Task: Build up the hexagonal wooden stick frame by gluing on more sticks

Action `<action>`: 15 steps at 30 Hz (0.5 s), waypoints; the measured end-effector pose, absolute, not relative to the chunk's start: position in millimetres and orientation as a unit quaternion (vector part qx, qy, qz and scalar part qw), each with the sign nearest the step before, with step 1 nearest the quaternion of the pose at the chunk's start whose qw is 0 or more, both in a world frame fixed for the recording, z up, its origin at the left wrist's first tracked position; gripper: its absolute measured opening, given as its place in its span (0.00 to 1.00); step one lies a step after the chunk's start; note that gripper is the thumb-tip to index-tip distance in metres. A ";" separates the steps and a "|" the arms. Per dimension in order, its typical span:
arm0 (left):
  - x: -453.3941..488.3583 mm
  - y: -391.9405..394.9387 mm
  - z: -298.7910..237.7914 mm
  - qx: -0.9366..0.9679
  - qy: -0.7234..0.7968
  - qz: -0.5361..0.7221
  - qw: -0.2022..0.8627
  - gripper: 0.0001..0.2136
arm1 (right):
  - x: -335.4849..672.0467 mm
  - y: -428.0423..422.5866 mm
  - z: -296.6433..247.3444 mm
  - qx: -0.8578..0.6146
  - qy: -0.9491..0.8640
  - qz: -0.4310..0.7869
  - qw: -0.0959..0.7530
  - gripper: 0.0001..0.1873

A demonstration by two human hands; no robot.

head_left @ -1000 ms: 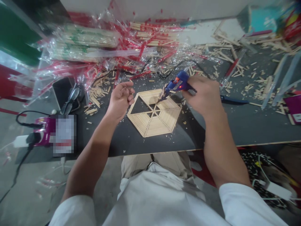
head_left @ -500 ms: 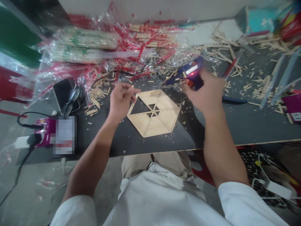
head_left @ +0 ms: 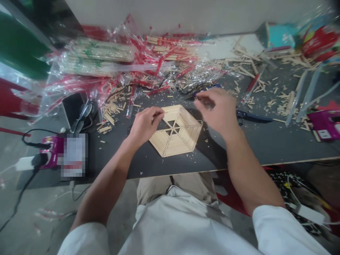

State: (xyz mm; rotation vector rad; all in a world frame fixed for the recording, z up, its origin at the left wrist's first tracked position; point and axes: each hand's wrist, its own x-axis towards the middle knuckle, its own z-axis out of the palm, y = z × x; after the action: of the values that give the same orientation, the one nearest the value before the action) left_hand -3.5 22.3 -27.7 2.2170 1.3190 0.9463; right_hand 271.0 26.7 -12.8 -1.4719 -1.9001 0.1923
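A flat hexagon of thin wooden sticks lies on the dark table, with spokes meeting at its middle and an unfilled wedge on its upper left. Over that wedge is my left hand, its thumb and fingers pinched together on a small wooden stick that the fingers almost wholly hide. Just right of the hexagon, my right hand is held above the table with curved fingers apart and nothing in them. A blue glue gun rests behind it, partly covered by the hand.
Stick packs in clear plastic and red wrappers lie along the back. Cut stick bits are scattered around. A phone, eyeglasses and a purple power strip are at left. A dark blue-handled cutting tool lies at right.
My right hand has let go of the glue gun, which now lies on the table, and has come nearer the hexagon. My left hand has moved right and down over the open wedge.
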 end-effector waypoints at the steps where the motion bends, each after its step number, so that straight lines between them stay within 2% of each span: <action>1: -3.1 21.5 -27.3 0.799 0.467 0.328 0.188 0.04 | 260.8 23.3 -8.2 -0.533 -0.762 0.121 0.347 0.10; 3: -2.0 19.7 -26.3 0.814 0.460 0.307 0.180 0.05 | 241.6 18.4 -1.0 -0.464 -0.805 0.179 0.323 0.10; 6: -0.4 17.9 -24.9 0.827 0.447 0.288 0.183 0.06 | 222.6 17.8 4.9 -0.412 -0.837 0.198 0.300 0.06; 15: 1.3 16.1 -24.9 0.834 0.456 0.261 0.167 0.08 | 222.0 26.1 -0.8 -0.400 -0.842 0.219 0.288 0.06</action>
State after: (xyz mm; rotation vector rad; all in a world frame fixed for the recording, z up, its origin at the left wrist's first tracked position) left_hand 1.3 16.1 -24.9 2.3733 1.2986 0.7419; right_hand 222.0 26.1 -0.8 -1.0696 -2.2487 0.5848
